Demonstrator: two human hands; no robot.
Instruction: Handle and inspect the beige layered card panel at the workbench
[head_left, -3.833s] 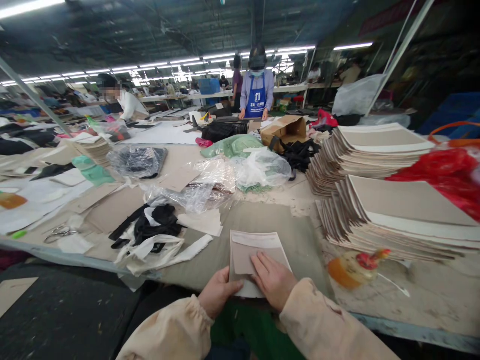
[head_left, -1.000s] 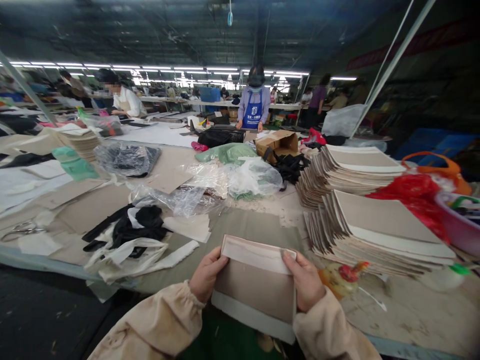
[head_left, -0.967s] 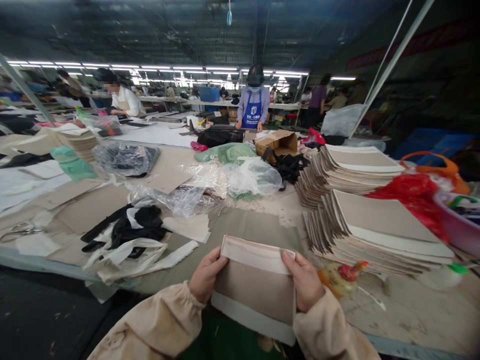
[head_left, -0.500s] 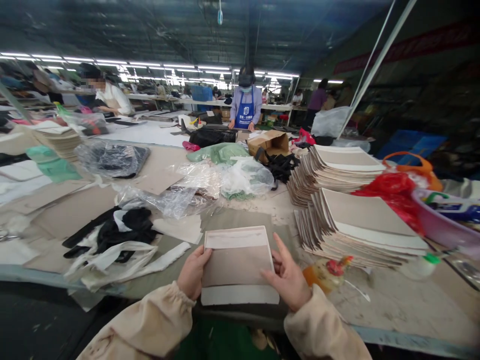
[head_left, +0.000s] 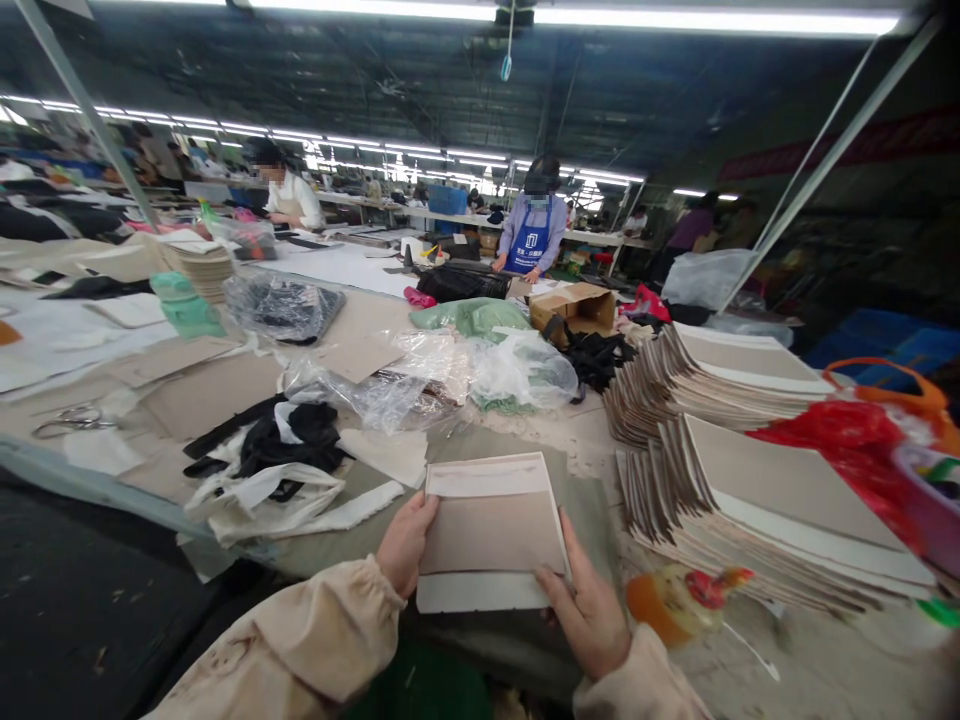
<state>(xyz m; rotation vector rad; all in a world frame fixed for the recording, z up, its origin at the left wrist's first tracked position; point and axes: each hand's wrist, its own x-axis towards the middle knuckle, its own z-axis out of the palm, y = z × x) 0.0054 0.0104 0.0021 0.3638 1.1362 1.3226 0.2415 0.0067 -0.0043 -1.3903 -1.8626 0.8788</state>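
Compared with the frame half a second ago, we find the right hand moved: its forefinger, then raised clear of the work, now lies along the right edge of the panel. The left hand has kept its place at the opposite edge.

Nearest to us, both hands are closed on the panel. The left pinches the left edge, thumb uppermost; the right grips near the lower right corner, thumb on the upper face. We cannot see the fingers beneath. The panel, taupe with a white band at top and bottom, is held over the front of the grey-green mat; we cannot tell whether it touches.

Just right of the right hand we record a container with orange contents and a red top. Beyond it stands a fanned stack of similar taupe and white pieces, with a second stack behind. Left of the mat lie black and white scraps and, further left, scissors.

Farther back we note a translucent bag, then an open carton. Beyond the carton, a person in a blue apron leans over the worktop.
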